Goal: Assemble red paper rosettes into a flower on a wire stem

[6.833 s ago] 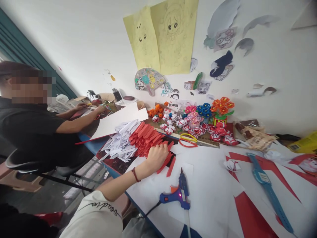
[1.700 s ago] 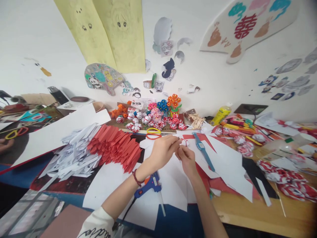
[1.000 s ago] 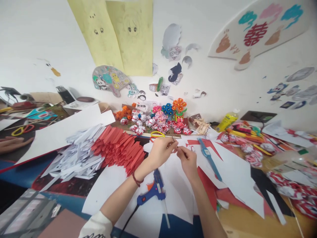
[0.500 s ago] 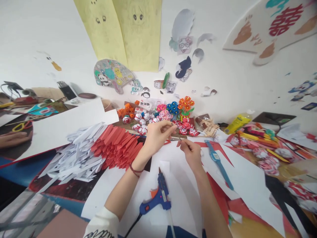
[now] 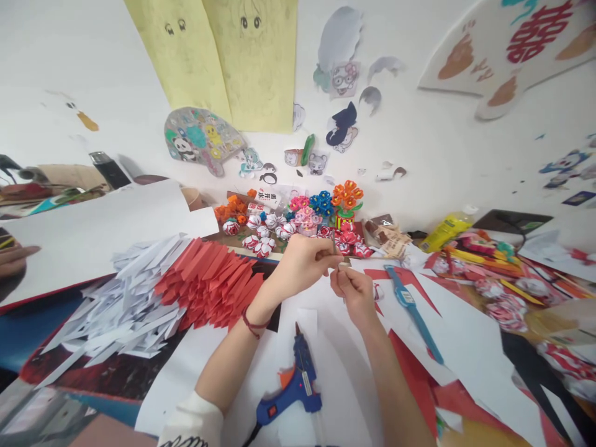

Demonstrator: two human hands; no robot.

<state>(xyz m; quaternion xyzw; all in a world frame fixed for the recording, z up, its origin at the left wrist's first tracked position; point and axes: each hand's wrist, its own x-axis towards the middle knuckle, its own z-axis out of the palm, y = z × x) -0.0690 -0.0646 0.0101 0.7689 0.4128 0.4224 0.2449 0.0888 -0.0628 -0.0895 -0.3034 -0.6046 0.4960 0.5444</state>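
Note:
My left hand (image 5: 300,264), with a dark red cord on its wrist, is closed in a pinch. A thin dark sliver stands up at its fingertips, too small to name. My right hand (image 5: 356,293) is pinched too, just below and to the right, its fingertips close to the left ones. A tiny pale piece shows at the right fingertips, and I cannot tell its kind. Below both hands a blue hot glue gun (image 5: 291,385) with an orange trigger lies on white paper (image 5: 347,379). Paper roses (image 5: 263,248) sit beyond the hands.
Heaps of white paper strips (image 5: 125,304) and folded red strips (image 5: 209,282) lie on the left. A blue watch (image 5: 410,304) rests on paper at right, near a yellow bottle (image 5: 447,231). Another person's hand (image 5: 13,261) shows at the far left edge.
My hands have come closer together, the left moving right and down a little. The view has shifted slightly, and the other person's hand has moved toward the left edge.

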